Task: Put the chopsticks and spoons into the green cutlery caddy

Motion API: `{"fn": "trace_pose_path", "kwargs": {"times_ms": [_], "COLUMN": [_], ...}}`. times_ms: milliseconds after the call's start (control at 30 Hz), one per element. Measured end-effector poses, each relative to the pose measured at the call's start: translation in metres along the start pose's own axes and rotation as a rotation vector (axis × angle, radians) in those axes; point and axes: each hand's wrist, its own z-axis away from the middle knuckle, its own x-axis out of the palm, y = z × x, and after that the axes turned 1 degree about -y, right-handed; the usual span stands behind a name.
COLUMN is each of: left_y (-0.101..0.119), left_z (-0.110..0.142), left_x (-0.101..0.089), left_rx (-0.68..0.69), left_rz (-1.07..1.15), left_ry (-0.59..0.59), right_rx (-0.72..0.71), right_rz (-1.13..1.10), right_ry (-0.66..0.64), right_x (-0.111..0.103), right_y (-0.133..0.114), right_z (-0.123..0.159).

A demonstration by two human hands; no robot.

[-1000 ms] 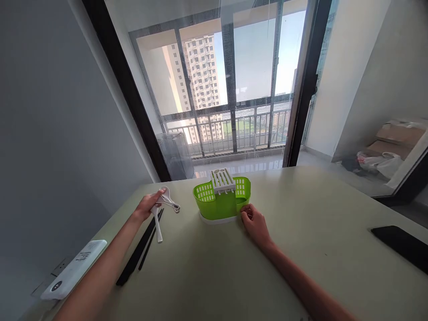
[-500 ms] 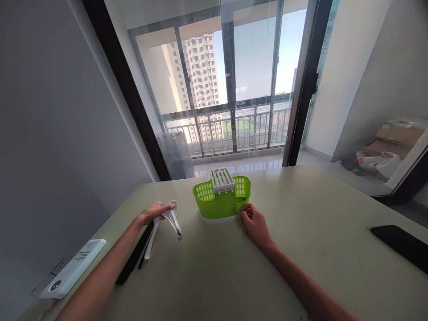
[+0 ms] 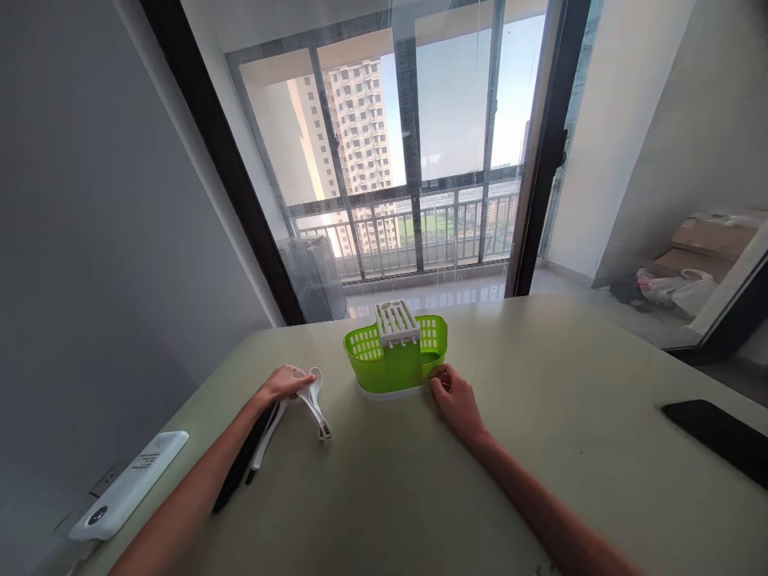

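Observation:
Two white soup spoons (image 3: 314, 400), at least, are pinched in my left hand (image 3: 286, 384), bowls up by the fingers and handles slanting down to the right. Just below that hand lie a white long-handled utensil (image 3: 268, 438), its upper end hidden by the hand, and a long black item (image 3: 243, 468) partly covered by my forearm. In the middle of the table stands a green utensil holder (image 3: 390, 372) with a white slotted top, small hooks and a white base. My right hand (image 3: 456, 396) is closed at its lower right end, fingers curled against it.
A white power-bank-like device (image 3: 132, 484) lies at the table's left edge. A dark flat object (image 3: 717, 436) rests on the right side of the table (image 3: 540, 384). Beyond the far edge is a glass door; cardboard boxes (image 3: 714, 240) and bags are on the floor at right.
My left hand has moved slightly right and down with the spoons, which now sit closer together. The white utensil below has shifted a little. My right hand stays at the holder.

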Motion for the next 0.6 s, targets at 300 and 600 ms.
{"fn": "trace_pose_path", "kwargs": {"times_ms": [300, 600], "left_y": [-0.004, -0.009], "left_z": [-0.005, -0.007], "left_x": [0.005, 0.011], "left_rx": [0.049, 0.040], "left_rz": [-0.308, -0.444], "left_ry": [0.095, 0.090], "right_rx": [-0.006, 0.005], "right_rz": [-0.005, 0.002], "right_ry": [-0.002, -0.009], "right_x": [-0.001, -0.001], "right_y": [0.001, 0.000], "right_z": [0.000, 0.000]}}
